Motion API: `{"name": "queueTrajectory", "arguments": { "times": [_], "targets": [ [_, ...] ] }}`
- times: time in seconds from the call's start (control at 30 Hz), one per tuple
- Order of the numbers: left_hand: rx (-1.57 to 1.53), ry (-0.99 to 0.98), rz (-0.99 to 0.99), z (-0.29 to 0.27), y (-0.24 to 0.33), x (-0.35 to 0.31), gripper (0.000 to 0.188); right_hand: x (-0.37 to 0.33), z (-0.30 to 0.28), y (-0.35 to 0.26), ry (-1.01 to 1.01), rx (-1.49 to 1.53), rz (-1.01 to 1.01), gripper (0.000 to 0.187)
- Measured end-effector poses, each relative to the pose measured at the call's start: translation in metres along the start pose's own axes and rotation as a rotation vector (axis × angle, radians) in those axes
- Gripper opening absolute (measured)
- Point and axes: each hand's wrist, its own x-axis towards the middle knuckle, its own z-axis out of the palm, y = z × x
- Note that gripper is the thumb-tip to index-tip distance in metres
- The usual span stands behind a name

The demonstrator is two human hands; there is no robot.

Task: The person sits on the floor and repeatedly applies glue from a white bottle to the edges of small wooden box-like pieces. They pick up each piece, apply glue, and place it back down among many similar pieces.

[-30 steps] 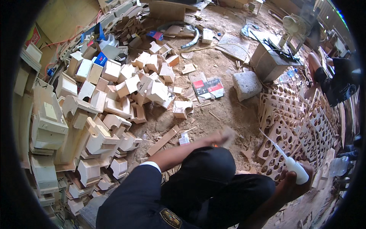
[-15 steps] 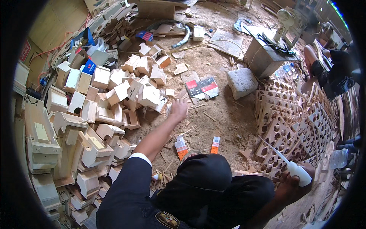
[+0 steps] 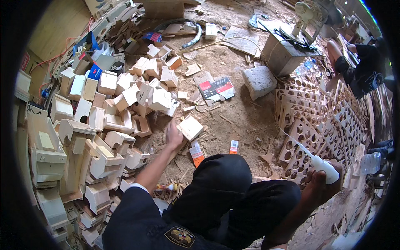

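My left hand [image 3: 173, 136] is closed on the left side of a small pale wooden box [image 3: 190, 127], held over the dusty floor with a broad light face turned up. The fingers behind the box are partly hidden. Out to the right, my right hand [image 3: 323, 181] grips a white squeeze bottle [image 3: 326, 171] whose long thin nozzle points up and to the left. Just left of my left hand lies a heap of similar wooden boxes [image 3: 160, 100].
Stacked wooden pieces [image 3: 104, 164] fill the left side. Boards full of round holes [image 3: 308, 125] lean at right. A concrete block [image 3: 259, 82], flattened cardboard [image 3: 216, 89] and two orange-white packets [image 3: 196, 155] lie on the floor. Beyond the boards, another person [image 3: 354, 68] sits.
My left hand has come back toward me from the floor by the heap, and the wooden box now shows clearly in it. My right hand keeps hold of the bottle, nearly unmoved.
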Motion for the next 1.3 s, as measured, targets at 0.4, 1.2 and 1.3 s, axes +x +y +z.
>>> {"name": "queueTrajectory", "arguments": {
  "times": [0.4,1.2,1.3],
  "targets": [
    [-1.396,0.083,-1.059,0.059,0.034,0.016,0.027,-0.001,-0.007,0.001,-0.001,-0.003,0.056,0.058],
    [-1.199,-0.798,0.090,-0.185,0.373,-0.103,0.028,0.004,-0.027,-0.014,0.088,0.002,-0.145,0.043],
    [-1.195,-0.757,0.103,-0.183,0.368,-0.107,0.026,0.005,-0.025,-0.020,0.074,-0.014,-0.211,0.040]
  ]
}}
